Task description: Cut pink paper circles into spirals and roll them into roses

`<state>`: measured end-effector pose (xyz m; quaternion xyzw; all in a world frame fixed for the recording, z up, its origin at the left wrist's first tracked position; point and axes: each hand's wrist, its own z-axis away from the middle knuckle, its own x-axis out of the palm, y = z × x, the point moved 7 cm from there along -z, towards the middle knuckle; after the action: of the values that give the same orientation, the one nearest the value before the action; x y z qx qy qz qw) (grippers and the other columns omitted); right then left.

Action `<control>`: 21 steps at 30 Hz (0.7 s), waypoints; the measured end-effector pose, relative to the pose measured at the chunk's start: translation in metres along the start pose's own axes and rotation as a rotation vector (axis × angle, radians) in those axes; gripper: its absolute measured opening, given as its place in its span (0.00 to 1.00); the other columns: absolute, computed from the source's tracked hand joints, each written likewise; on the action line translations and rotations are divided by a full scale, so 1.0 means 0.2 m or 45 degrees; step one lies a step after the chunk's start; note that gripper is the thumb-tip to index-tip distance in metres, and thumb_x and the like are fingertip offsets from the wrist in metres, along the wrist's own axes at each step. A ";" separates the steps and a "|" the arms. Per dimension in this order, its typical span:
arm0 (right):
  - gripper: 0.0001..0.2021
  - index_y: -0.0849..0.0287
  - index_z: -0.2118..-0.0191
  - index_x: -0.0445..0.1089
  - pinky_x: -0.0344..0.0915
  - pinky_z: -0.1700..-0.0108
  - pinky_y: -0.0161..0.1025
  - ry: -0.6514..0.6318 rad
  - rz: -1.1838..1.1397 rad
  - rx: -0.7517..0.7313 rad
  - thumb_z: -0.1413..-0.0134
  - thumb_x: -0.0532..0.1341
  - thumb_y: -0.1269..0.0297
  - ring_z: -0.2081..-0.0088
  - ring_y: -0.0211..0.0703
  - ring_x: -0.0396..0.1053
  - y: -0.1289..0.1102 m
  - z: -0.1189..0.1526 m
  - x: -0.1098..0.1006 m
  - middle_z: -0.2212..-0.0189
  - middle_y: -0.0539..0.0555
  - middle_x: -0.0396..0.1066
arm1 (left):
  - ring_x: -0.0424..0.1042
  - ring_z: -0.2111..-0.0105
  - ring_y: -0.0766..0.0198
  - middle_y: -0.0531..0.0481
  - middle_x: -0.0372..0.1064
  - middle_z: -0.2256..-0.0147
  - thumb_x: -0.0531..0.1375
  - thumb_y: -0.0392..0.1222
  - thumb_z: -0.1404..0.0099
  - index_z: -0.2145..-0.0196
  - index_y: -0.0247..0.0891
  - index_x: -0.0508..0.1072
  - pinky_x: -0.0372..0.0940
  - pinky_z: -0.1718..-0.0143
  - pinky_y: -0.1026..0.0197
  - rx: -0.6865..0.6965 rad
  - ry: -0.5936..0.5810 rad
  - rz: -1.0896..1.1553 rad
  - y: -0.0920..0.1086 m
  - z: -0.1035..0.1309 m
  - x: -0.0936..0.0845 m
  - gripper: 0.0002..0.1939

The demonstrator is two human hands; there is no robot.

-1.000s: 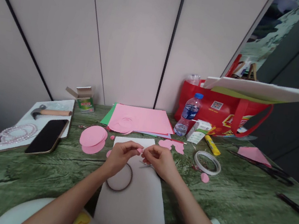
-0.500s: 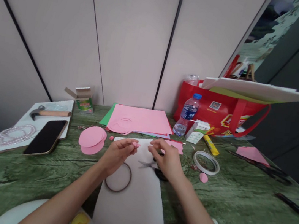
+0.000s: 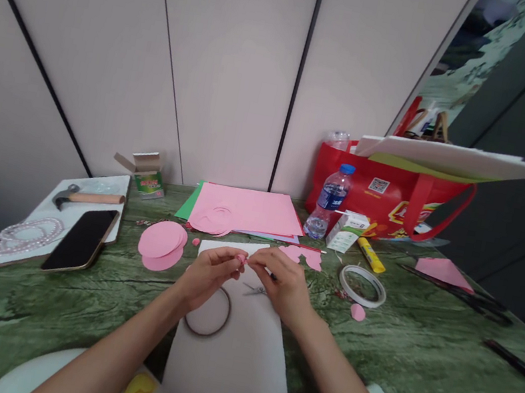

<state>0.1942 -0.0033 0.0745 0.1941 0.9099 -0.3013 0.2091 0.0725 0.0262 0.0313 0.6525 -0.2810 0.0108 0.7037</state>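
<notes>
Between the fingertips of my left hand (image 3: 214,269) is a small curled piece of pink paper (image 3: 242,259). My right hand (image 3: 282,285) meets it from the other side, its thumb and finger pinched at the paper's right edge. Both hands are above a white sheet (image 3: 232,367). Under the right hand lie scissors (image 3: 253,289), their handles mostly hidden by that hand. A thin brown ring (image 3: 228,312) rests on the sheet below my left hand. Pink paper circles (image 3: 161,243) lie left of the hands, with a tiny pink roll (image 3: 196,242) beside them.
Behind are pink sheets (image 3: 260,210), a water bottle (image 3: 330,202), a small white carton (image 3: 347,232) and a red bag (image 3: 369,195). To the right lie a tape roll (image 3: 379,298) and a yellow glue stick (image 3: 371,255). A phone (image 3: 80,240) and a hammer (image 3: 94,198) are left.
My right hand has moved left and closed its fingers onto the small pink paper, which my left hand still holds. The scissors are now more covered by the right hand.
</notes>
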 end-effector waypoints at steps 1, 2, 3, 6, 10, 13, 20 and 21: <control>0.08 0.56 0.64 0.71 0.67 0.63 0.36 -0.001 0.007 -0.003 0.42 0.55 0.68 0.65 0.41 0.70 0.00 0.00 0.00 0.68 0.55 0.72 | 0.62 0.71 0.68 0.48 0.67 0.69 0.67 0.39 0.52 0.72 0.34 0.76 0.57 0.68 0.63 -0.005 0.002 -0.004 0.00 0.00 0.00 0.08; 0.08 0.56 0.64 0.72 0.67 0.63 0.35 -0.001 0.012 -0.008 0.42 0.55 0.68 0.65 0.40 0.70 0.00 0.00 0.00 0.68 0.55 0.71 | 0.62 0.71 0.68 0.48 0.67 0.69 0.67 0.39 0.51 0.72 0.34 0.76 0.57 0.68 0.63 -0.007 -0.001 -0.008 0.00 0.00 0.00 0.08; 0.08 0.56 0.65 0.72 0.67 0.64 0.35 0.001 0.016 -0.014 0.42 0.55 0.68 0.65 0.40 0.70 0.00 0.00 0.00 0.68 0.55 0.71 | 0.62 0.71 0.68 0.48 0.67 0.69 0.67 0.39 0.51 0.72 0.34 0.76 0.57 0.68 0.63 -0.007 -0.007 -0.013 0.00 0.00 0.00 0.08; 0.07 0.57 0.65 0.72 0.66 0.65 0.34 0.005 0.022 -0.019 0.43 0.55 0.69 0.65 0.40 0.70 0.00 0.01 0.01 0.67 0.55 0.71 | 0.62 0.71 0.69 0.48 0.67 0.69 0.67 0.39 0.50 0.72 0.34 0.76 0.57 0.68 0.63 0.003 -0.026 -0.024 0.00 0.00 0.01 0.08; 0.07 0.58 0.66 0.72 0.65 0.67 0.33 0.005 0.029 -0.025 0.44 0.56 0.68 0.66 0.39 0.69 0.00 0.01 0.00 0.68 0.55 0.71 | 0.62 0.72 0.68 0.48 0.68 0.71 0.67 0.40 0.51 0.71 0.34 0.77 0.57 0.68 0.62 0.021 -0.027 -0.044 0.00 0.00 0.01 0.09; 0.07 0.57 0.66 0.72 0.65 0.67 0.33 0.001 0.026 -0.029 0.44 0.56 0.69 0.67 0.39 0.69 0.00 0.01 0.01 0.69 0.55 0.71 | 0.63 0.72 0.67 0.47 0.68 0.72 0.66 0.40 0.50 0.70 0.33 0.77 0.57 0.68 0.62 0.022 -0.028 -0.068 0.00 0.00 0.01 0.10; 0.05 0.55 0.66 0.73 0.66 0.69 0.35 0.087 -0.118 0.087 0.46 0.59 0.66 0.70 0.39 0.68 0.02 0.00 -0.01 0.71 0.53 0.70 | 0.63 0.74 0.67 0.49 0.67 0.76 0.65 0.41 0.49 0.70 0.33 0.77 0.57 0.69 0.62 0.037 -0.041 -0.242 0.00 0.00 0.01 0.09; 0.05 0.56 0.66 0.72 0.66 0.70 0.35 0.101 -0.142 0.122 0.47 0.60 0.65 0.71 0.39 0.68 0.03 0.00 -0.02 0.71 0.53 0.70 | 0.62 0.74 0.67 0.49 0.67 0.77 0.65 0.41 0.48 0.71 0.33 0.76 0.57 0.69 0.62 0.044 -0.041 -0.268 0.01 0.00 0.01 0.09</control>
<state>0.2005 -0.0002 0.0732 0.1646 0.9113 -0.3479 0.1463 0.0740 0.0248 0.0339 0.6905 -0.2222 -0.0688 0.6849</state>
